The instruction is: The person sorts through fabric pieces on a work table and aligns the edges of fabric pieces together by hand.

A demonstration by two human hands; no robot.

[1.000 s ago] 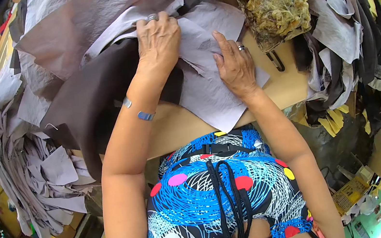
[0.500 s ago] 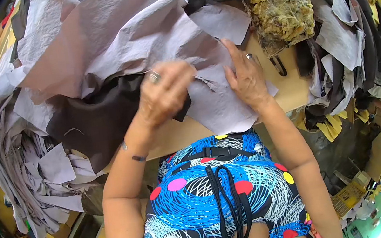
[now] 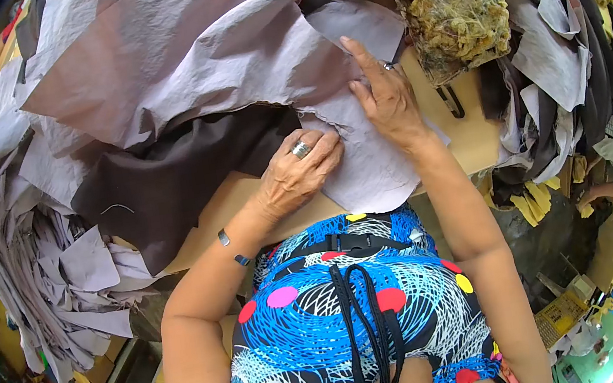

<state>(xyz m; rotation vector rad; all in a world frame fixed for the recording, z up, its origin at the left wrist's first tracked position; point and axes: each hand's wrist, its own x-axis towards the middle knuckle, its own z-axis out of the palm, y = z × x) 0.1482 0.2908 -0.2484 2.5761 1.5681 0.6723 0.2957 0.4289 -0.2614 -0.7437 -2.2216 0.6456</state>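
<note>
A pale lilac piece of cloth (image 3: 371, 174) lies in front of me, with a frayed, gathered seam across its middle. My right hand (image 3: 392, 105) rests on its right side, fingers out and the index finger pointing away from me. At the cloth's left edge, just below the seam, my left hand (image 3: 299, 167) is closed with its fingers curled together. Whatever is between those fingertips is hidden. Dark brown cloth (image 3: 164, 184) spreads to the left of my left hand. Beyond both hands lies a large crumpled lilac sheet (image 3: 225, 58).
A box-shaped clump of yellowish thread scraps (image 3: 459, 25) stands at the back right, beside a dark metal tool (image 3: 452, 100) on the tan tabletop (image 3: 472, 141). Cloth piles (image 3: 548, 40) hang at the right and more cloth strips (image 3: 45, 283) at the left. A person's arm (image 3: 597, 194) shows far right.
My left hand has come down and to the right, from over the dark cloth to the lilac cloth's edge. My right hand has slid slightly away from me, and the lilac sheet has shifted a little.
</note>
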